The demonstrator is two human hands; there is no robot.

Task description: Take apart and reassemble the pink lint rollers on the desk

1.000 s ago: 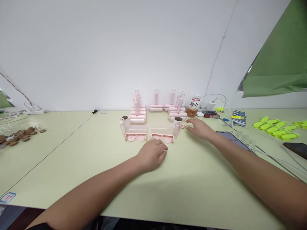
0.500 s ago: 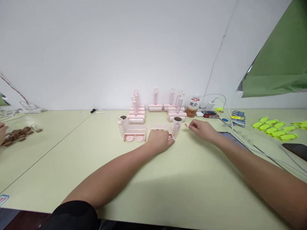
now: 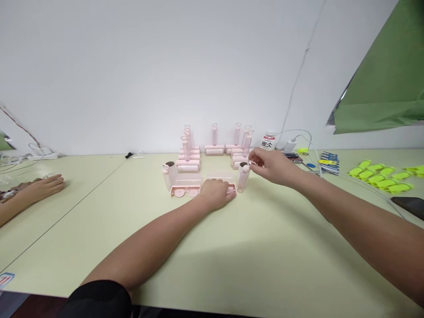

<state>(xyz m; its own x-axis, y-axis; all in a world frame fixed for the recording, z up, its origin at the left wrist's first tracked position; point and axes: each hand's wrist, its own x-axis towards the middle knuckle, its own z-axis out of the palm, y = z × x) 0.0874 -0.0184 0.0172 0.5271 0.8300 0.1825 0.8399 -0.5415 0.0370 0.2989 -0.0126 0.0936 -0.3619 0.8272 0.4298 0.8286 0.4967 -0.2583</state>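
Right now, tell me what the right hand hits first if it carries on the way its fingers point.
Likely the open top of the upright pink roll just below the right hand; depth is unclear.

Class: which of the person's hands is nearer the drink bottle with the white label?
Right. The right hand is raised just in front of the bottle, partly covering it; the left hand rests farther away on a pink tray.

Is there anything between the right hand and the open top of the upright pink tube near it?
Nothing visible. The right hand holds a small pink piece directly beside the upright pink tube, with no object between them.
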